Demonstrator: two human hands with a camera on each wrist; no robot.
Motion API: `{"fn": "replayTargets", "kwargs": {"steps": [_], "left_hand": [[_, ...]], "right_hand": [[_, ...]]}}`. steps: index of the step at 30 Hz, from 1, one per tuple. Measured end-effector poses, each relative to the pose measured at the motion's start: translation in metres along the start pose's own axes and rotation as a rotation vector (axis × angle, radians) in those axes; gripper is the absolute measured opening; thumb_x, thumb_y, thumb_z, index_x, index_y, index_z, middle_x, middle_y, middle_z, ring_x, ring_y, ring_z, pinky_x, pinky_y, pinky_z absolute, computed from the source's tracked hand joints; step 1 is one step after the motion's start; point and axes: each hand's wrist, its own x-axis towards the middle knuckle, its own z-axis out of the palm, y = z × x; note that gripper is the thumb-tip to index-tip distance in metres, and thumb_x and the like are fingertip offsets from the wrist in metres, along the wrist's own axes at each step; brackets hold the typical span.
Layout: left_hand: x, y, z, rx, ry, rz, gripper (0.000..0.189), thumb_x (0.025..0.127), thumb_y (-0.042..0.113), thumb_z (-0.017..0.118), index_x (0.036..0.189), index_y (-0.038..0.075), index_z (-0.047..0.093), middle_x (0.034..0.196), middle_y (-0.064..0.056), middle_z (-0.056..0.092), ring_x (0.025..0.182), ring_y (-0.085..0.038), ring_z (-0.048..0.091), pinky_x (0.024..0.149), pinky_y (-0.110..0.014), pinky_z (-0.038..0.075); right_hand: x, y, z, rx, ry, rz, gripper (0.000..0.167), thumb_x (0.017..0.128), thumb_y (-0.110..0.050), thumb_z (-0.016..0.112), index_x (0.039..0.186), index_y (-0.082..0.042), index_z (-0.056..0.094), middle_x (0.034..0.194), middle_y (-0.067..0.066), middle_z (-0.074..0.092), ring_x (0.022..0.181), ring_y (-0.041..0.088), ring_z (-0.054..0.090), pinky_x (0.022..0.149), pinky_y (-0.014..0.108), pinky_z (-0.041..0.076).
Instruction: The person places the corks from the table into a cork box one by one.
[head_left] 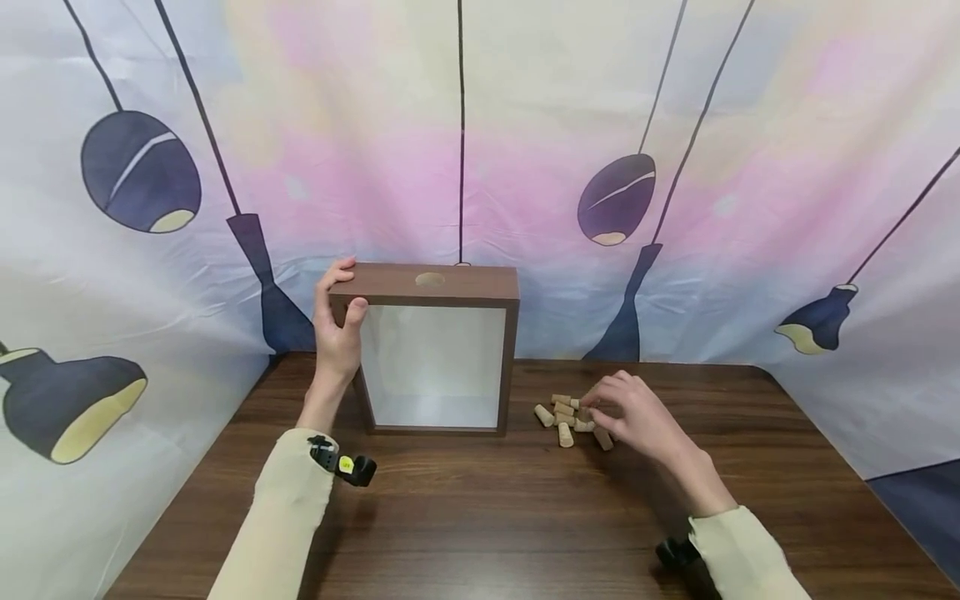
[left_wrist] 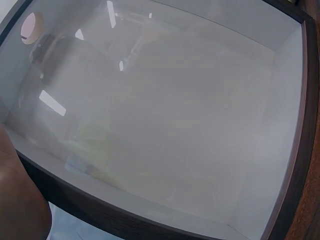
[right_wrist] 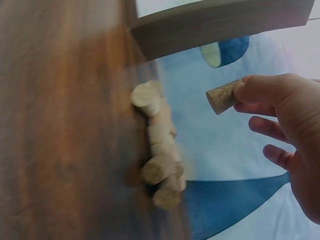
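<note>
A brown box frame [head_left: 424, 285] with a clear front and a pale inside stands upright on the table. My left hand [head_left: 339, 337] grips its upper left corner, thumb on the front and fingers over the top. An oval hole [head_left: 431, 279] opens in the top side; the left wrist view shows this hole [left_wrist: 32, 28] from within. To the right of the box, my right hand [head_left: 639, 419] is above a small heap of corks [head_left: 564, 417]. Between thumb and fingertips it pinches one cork [right_wrist: 222, 97], clear of the heap in the right wrist view.
The dark wooden table [head_left: 480, 517] runs back to a hanging cloth [head_left: 540, 208] printed with lamps, close behind the box. Several corks lie loosely together, some on their sides. Light reflections cross the box's clear front [left_wrist: 175, 125].
</note>
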Motion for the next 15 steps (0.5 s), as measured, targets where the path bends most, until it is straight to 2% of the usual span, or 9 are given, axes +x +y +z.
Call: {"fn": "replayTargets", "kwargs": {"steps": [3, 6, 15], "left_hand": [[0.0, 0.01, 0.003, -0.005, 0.001, -0.004, 0.065, 0.097, 0.043, 0.061, 0.121, -0.014, 0.043, 0.141, -0.032, 0.042, 0.143, -0.027, 0.036, 0.119, -0.042, 0.019], [0.001, 0.012, 0.003, -0.005, 0.0, -0.005, 0.065, 0.097, 0.042, 0.061, 0.121, -0.015, 0.042, 0.14, -0.034, 0.041, 0.142, -0.027, 0.036, 0.118, -0.042, 0.019], [-0.001, -0.007, -0.002, -0.009, 0.003, -0.004, 0.069, 0.095, 0.05, 0.063, 0.123, -0.01, 0.045, 0.143, -0.023, 0.045, 0.143, -0.028, 0.036, 0.118, -0.04, 0.019]], "right_hand": [[0.008, -0.001, -0.005, 0.004, 0.037, -0.028, 0.021, 0.077, -0.006, 0.083, 0.094, -0.016, 0.075, 0.091, -0.007, 0.071, 0.086, 0.013, 0.056, 0.076, 0.035, 0.043], [0.017, -0.003, -0.011, 0.006, 0.07, -0.064, 0.021, 0.077, -0.004, 0.083, 0.093, -0.015, 0.075, 0.091, -0.006, 0.071, 0.085, 0.012, 0.056, 0.074, 0.034, 0.043], [0.048, -0.015, -0.033, -0.025, 0.149, -0.178, 0.022, 0.076, -0.007, 0.082, 0.096, -0.012, 0.075, 0.092, -0.003, 0.072, 0.083, 0.015, 0.057, 0.074, 0.034, 0.04]]}}
